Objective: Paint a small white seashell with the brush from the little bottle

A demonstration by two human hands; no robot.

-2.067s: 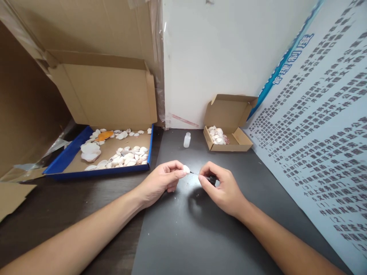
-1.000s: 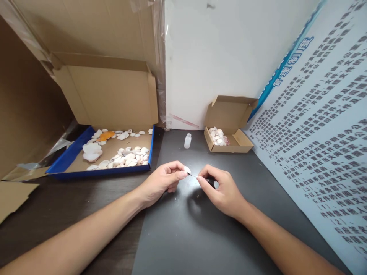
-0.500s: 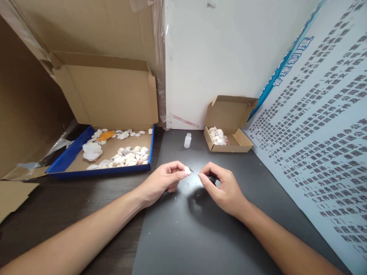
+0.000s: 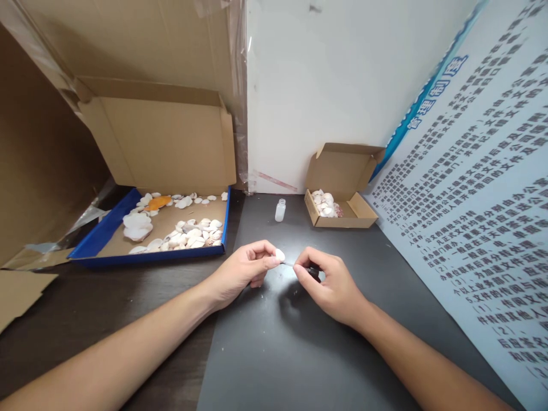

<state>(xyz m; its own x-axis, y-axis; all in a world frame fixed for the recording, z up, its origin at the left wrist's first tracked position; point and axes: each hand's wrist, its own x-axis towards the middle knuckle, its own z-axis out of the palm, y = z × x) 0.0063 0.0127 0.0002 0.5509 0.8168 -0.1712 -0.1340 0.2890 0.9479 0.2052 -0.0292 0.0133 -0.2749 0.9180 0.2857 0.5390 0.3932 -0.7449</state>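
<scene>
Between its thumb and fingers my left hand (image 4: 252, 264) pinches a small white seashell (image 4: 279, 254). My right hand (image 4: 326, 278) is closed around a thin-stemmed applicator brush (image 4: 287, 264) with a black cap-like handle (image 4: 314, 273), mostly hidden by the fingers. The brush's tip reaches the lower edge of the shell; I cannot tell if it touches. Beyond both hands, an uncapped little bottle (image 4: 279, 211) with whitish contents stands upright on the dark grey mat (image 4: 274, 354).
On the left lies a blue-edged cardboard box (image 4: 149, 258), lid raised, holding many white shells (image 4: 192, 235) and an orange shell (image 4: 158, 202). A smaller open carton (image 4: 342, 221) with shells (image 4: 324, 202) sits at the back right, near a printed poster (image 4: 479, 188).
My right hand has shifted slightly left and down, bringing the brush tip to the shell's lower edge. The shell has turned a little in my left fingers.
</scene>
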